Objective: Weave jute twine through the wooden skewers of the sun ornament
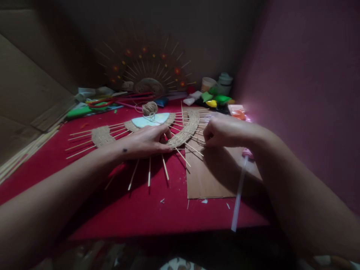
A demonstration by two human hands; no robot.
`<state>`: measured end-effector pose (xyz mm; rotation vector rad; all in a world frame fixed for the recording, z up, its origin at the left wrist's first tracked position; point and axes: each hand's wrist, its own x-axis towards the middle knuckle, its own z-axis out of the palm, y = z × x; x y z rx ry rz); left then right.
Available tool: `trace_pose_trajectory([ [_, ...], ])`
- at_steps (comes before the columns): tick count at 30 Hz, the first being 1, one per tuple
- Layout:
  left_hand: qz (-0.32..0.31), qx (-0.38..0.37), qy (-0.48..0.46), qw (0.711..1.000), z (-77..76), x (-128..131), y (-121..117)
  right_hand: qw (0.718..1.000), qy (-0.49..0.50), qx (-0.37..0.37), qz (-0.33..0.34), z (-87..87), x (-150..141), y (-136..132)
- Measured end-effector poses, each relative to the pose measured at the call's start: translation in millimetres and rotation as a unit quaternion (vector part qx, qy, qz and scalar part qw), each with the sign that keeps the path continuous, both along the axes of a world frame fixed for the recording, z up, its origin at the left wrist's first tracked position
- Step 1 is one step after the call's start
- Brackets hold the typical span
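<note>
On the red tabletop lies a half-round fan (186,135) of thin wooden sticks, with a wide outer band and a narrower inner band woven in twine. A pale blue half-disc (150,119) forms its middle. My left hand (149,138) reaches over the fan, thumb and fingers closed on the outer band's front part. Just past the right-hand stick tips, my right hand (223,131) is curled closed; what its fingertips hold is hidden. A ball of twine (150,108) rests behind the half-disc, a loose strand trailing over it.
Under the fan's right side is a brown board (213,180). A clear stick with a pink end (240,195) lies across it. Red-handled scissors (101,101), colourful packets (213,99) and a cup (208,84) line the back. A decorated fan (149,71) stands behind. Cardboard (28,67) rises at left.
</note>
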<state>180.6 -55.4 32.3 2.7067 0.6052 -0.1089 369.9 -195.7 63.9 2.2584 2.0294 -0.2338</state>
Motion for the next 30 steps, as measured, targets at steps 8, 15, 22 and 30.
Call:
trace_pose_trajectory([
  [8,-0.022,0.013,0.015,1.000,-4.0,-1.1,-0.8,0.976,-0.005,0.215,-0.030,-30.5,4.7,15.7],
  [15,-0.034,0.014,0.046,0.998,3.1,-8.6,-1.4,0.968,-0.087,0.227,-0.065,-33.8,-4.4,17.5],
  [22,-0.033,0.044,0.078,0.995,-0.6,-11.2,3.1,0.971,-0.041,0.230,-0.047,-29.1,0.7,15.0],
  [30,-0.031,0.063,-0.022,0.997,1.3,-2.7,-10.3,0.971,-0.021,0.232,-0.052,-30.2,5.1,16.4],
])
